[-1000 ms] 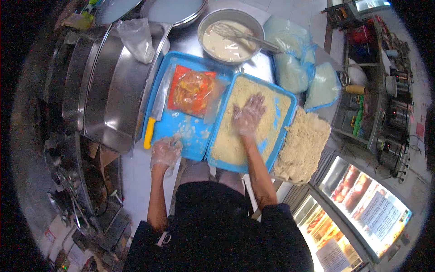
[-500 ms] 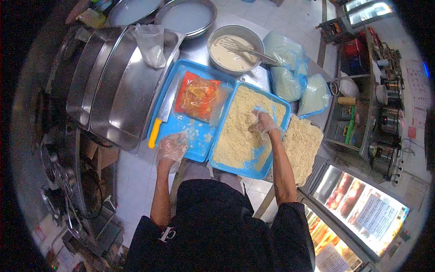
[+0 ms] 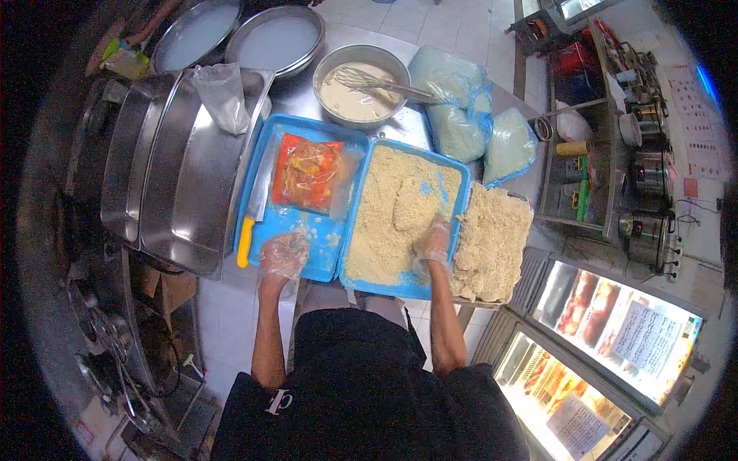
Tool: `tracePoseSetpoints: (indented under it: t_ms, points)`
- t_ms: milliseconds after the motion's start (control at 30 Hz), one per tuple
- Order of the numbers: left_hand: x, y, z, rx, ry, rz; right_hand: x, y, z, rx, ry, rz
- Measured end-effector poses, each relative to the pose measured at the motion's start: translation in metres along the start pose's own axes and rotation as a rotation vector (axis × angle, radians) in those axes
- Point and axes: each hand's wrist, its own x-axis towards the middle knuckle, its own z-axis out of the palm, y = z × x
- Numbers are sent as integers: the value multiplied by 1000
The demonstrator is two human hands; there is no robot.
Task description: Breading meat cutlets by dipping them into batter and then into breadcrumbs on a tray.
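Both my hands wear clear plastic gloves. My right hand (image 3: 433, 240) is at the near right part of a blue tray of pale crumbs (image 3: 377, 230), its fingers stretched toward the crumbs with no object seen in them. Just beyond it, a crumb-covered lump (image 3: 413, 207) rises from the layer. My left hand (image 3: 284, 255) hovers over the near edge of the other blue tray (image 3: 298, 221), fingers loosely bent and apart, holding nothing visible. That tray bears a clear bag of orange-red food (image 3: 309, 175), small pale bits and a knife with a yellow handle (image 3: 246, 242).
Beyond the trays stands a bowl of creamy batter (image 3: 361, 96) with a whisk (image 3: 380, 83) in it. Bags of crumbs (image 3: 453, 115) lie to its right. A heaped tray of breaded pieces (image 3: 492, 242) adjoins on the right; steel pans (image 3: 188, 184) stand left.
My right hand has drawn back toward me, from mid-tray to the near right part of the crumbs. The crumb-covered lump now shows. My left hand stays over its tray's near edge.
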Motion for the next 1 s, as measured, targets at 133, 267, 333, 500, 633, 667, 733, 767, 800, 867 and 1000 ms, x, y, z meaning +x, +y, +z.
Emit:
tracePoseSetpoints:
  t_ms: [133,267,333,500,633,667,733,767,800,867,1000]
  points:
    - [2,17,-7,-78,-40,-45,41,49,64,692,165,-259]
    - [-2,2,-7,25,-16,-61,54,12,6,441,101,-150]
    - [4,0,-2,-33,12,9,65,5,26,106,283,-235]
    - [2,-20,2,-74,8,-73,40,-25,23,337,22,-281]
    - [3,-42,21,-219,-27,-100,20,-69,39,133,490,-548]
    - [-7,-47,18,-217,-32,-109,14,-78,33,205,425,-593]
    - [9,-42,19,70,-42,79,30,-15,92,184,196,-620]
    - [5,-28,8,44,8,15,-3,-33,76,78,150,-521]
    - [-1,-36,8,42,13,-9,-31,-47,58,-27,113,-416]
    - [1,-39,14,-107,41,-72,-34,-57,44,-14,109,-423]
    - [11,-18,1,-12,-9,-52,5,-79,31,-36,149,-592]
